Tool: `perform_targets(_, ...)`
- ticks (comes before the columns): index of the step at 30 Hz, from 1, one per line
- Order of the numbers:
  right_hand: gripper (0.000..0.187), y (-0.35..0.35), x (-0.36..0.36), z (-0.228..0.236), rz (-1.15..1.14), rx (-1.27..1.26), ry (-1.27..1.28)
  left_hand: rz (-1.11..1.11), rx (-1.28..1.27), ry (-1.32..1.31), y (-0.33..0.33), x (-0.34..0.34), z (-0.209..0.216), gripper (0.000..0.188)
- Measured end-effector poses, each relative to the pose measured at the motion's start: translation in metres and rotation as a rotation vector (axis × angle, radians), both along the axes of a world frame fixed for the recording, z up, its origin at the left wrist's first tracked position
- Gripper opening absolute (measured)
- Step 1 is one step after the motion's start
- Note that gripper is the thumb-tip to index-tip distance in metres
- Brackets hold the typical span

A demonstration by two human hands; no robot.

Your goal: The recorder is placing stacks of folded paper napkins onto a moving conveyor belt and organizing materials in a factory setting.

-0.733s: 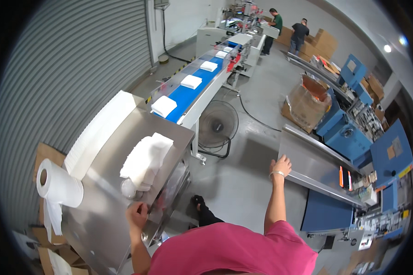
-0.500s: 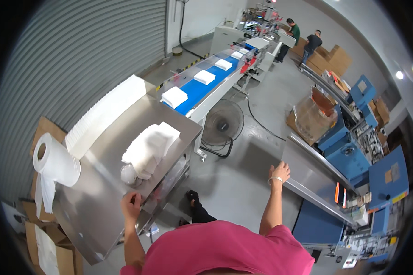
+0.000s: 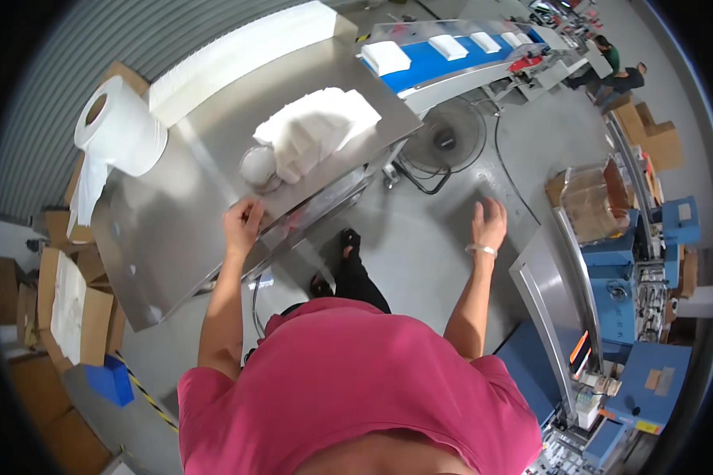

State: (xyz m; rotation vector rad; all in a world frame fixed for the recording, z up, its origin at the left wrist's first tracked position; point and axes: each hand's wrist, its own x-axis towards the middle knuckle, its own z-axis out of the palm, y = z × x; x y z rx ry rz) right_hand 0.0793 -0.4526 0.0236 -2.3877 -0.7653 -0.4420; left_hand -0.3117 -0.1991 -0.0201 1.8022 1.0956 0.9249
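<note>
My left hand [image 3: 243, 227] is at the front edge of a steel table [image 3: 186, 233], its fingers loosely curled with a gap at the thumb and nothing seen in them. I cannot tell whether it touches the edge. Just beyond it stands a round, clear-looking object [image 3: 260, 169] beside a fanned heap of white folded tissues [image 3: 321, 131]. My right hand [image 3: 489, 224], with a bracelet at the wrist, hangs over the floor with its fingers apart and holds nothing. The nearest thing to it is the end of a metal conveyor [image 3: 543, 257].
A long row of white tissues [image 3: 245, 55] and a big white roll [image 3: 123, 131] line the table's back. Folded stacks ride a blue belt [image 3: 420, 74]. A floor fan [image 3: 445, 138], a cable, cardboard boxes [image 3: 594, 202] and blue machines [image 3: 610, 293] stand around. Two people are far right.
My view has turned and tilted down, so the table and belt appear higher and further right. My right hand now appears away from the metal conveyor's end. The left stays near the table edge.
</note>
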Motion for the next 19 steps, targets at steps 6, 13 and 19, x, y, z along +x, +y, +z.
perform_targets(6,0.027,0.081,-0.057,-0.013,0.408,0.151,0.358,0.04,-0.131,-0.071,-0.008,0.004,0.012,0.019)
perform_targets(13,0.025,0.149,-0.121,0.011,0.906,-0.105,0.534,0.075,-0.071,-0.031,-0.005,0.0,-0.002,0.016)
perform_targets(19,0.027,0.186,-0.161,-0.005,1.41,-0.276,0.732,0.348,0.541,0.236,-0.01,0.008,0.014,0.03)
